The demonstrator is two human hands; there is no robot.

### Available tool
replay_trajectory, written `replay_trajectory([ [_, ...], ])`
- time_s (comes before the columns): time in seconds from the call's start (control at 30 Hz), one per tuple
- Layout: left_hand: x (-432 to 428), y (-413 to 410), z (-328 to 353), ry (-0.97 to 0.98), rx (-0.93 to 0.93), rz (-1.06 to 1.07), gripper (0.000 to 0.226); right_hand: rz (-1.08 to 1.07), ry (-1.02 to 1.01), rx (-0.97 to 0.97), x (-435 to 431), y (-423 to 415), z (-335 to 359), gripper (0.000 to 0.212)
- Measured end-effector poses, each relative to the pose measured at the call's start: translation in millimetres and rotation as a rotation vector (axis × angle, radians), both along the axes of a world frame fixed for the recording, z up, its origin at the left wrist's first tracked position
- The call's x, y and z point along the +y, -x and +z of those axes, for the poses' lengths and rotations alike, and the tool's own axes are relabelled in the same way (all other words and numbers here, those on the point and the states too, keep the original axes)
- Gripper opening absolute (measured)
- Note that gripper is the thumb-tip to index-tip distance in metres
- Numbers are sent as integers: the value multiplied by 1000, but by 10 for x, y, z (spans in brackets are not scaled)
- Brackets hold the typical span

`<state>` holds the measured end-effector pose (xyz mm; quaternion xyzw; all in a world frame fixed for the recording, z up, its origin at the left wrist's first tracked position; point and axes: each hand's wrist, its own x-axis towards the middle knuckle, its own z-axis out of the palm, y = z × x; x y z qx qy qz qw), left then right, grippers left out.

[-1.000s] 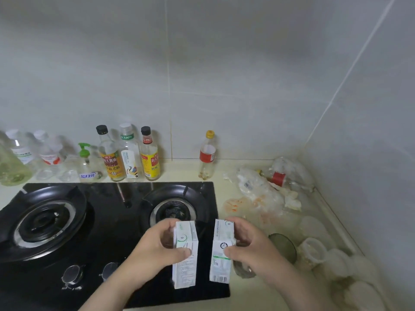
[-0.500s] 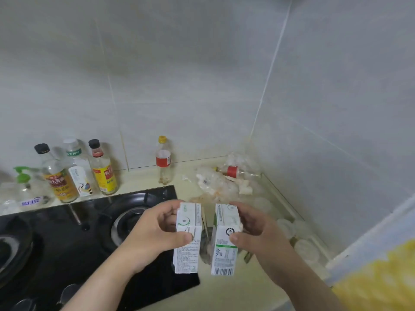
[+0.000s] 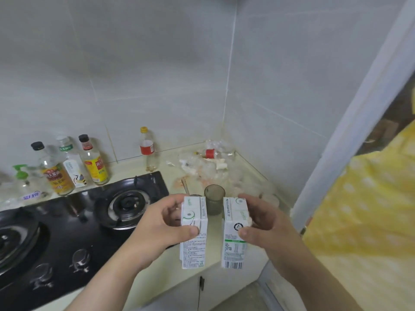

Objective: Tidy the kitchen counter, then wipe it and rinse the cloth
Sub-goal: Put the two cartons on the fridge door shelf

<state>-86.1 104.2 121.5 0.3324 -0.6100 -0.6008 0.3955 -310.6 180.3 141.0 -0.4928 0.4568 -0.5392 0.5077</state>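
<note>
gripping one white carton each, the left hand [image 3: 166, 225] and right hand [image 3: 267, 223] held the left carton [image 3: 193, 241] and right carton [image 3: 233, 245] upright, side by side, above the counter's [image 3: 167, 167] front edge. the right carton bore a barcode and a green band; its finer print was unreadable. a black hob [image 3: 67, 232] filled the counter's left side, and grey tiled walls met at its back corner.

Your worktop [image 3: 213, 243] carries a black gas hob [image 3: 67, 232] on its left part. Condiment bottles [image 3: 71, 164] line its back edge, with a red-labelled bottle [image 3: 147, 151] standing alone. Crumpled plastic litter [image 3: 202, 162] fills the far right corner, and a dark cup [image 3: 214, 199] stands nearer the front.
</note>
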Motion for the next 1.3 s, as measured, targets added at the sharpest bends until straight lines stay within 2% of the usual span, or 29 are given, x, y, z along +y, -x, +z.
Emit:
replay_trajectory([
  [0.13,400,131,76,33,-19,-65,56,-93,3,13,574,77,22,51],
  [0.3,821,422,227,62,-31,-177,62,-252,-13,30,1251,303,62,55],
  [0.53,1148,1021,383,95,-82,-369,52,-481,11,34,1984,627,190,50],
  [0.7,1216,1553,424,94,-66,-543,54,-679,3,39,2367,885,186,70],
  [0.83,1209,2042,487,95,-23,-660,53,-823,-7,40,2605,1120,223,70],
  [1.1,1263,3061,481,118,-3,-969,54,-1158,2,-10,3053,1470,185,73],
  [1.3,1684,3738,453,142,34,-1298,46,-1396,-12,-20,3508,1494,112,71],
])
